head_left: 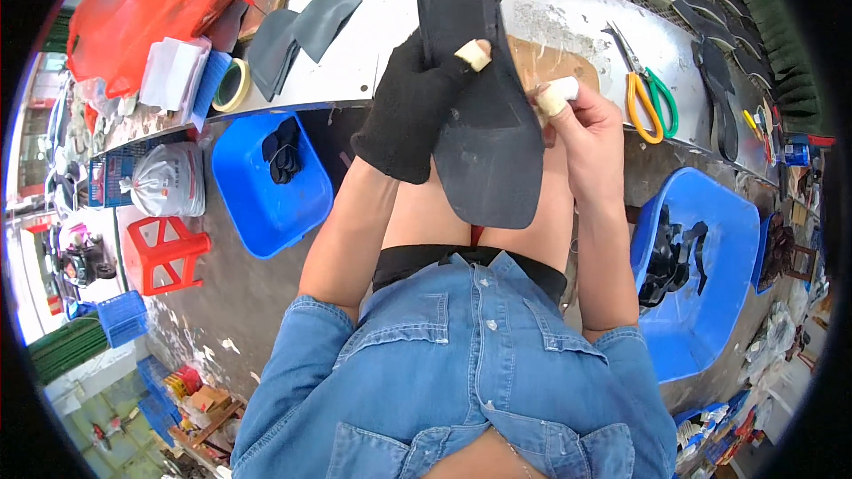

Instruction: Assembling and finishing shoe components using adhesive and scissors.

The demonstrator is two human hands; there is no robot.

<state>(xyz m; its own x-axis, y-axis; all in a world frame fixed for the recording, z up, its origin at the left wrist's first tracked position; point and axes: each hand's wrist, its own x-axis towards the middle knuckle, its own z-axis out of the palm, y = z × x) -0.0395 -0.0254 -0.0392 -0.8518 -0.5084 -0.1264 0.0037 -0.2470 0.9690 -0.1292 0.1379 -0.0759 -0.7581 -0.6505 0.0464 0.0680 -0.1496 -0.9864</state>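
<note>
A long black shoe sole (488, 164) is held over my lap, its wide rounded end toward me and its far end over the bench. My left hand (410, 111), in a black glove with a pale wrap on the bare thumb tip, is closed around the sole's left side, thumb across its face. At the right edge, my bare right hand (590, 129) has its fingers pinched together, with pale wraps on the digits. What sits between those fingertips is hidden. Beyond the sole lies a brown board (559, 62).
Scissors (646, 93) with orange and green handles lie right on the metal bench (355, 66). Dark grey sheets (297, 35), a tape roll (232, 86) and a red bag (142, 13) are left. Blue tubs (240, 182) with black pieces flank me; a red stool (166, 253) stands left.
</note>
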